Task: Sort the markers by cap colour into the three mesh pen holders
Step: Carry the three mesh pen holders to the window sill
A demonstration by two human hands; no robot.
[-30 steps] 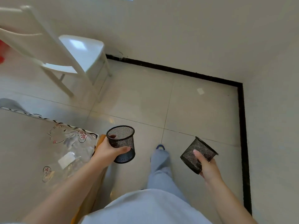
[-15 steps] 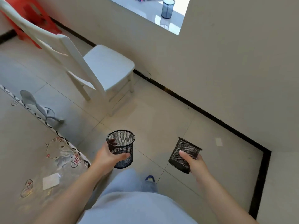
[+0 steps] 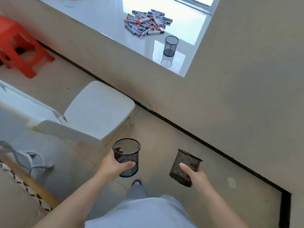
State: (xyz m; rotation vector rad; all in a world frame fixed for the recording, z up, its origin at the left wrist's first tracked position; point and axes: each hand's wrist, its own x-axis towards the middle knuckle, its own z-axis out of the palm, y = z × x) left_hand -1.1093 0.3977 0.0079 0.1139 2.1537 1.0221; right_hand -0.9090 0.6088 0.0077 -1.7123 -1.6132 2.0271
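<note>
A person stands on a pale tiled floor, seen from a camera on their head looking down past a light grey top. At the far side runs a glossy white ledge set into a beige wall. To the near left of it stands a white plastic chair, and at the far left an orange plastic stool. On the ledge, towards its right, lies a loose heap of whiteboard markers with red, blue and black caps, and just nearer than the heap one empty black mesh pen holder stands upright close to the ledge's front edge. The left hand curls around a second black mesh holder, thumb across its side, held upright. The right hand grips a third black mesh holder low on its wall, and this one tilts with its mouth leaning right. Both carried holders look empty, and no marker has been sorted yet. Likely risks: the chair sits beside the walking path and could catch a leg; setting holders down near the ledge's edge could knock the standing one off; round markers may roll from the heap once disturbed; and the light holders may tip when markers drop in at an angle.
</note>
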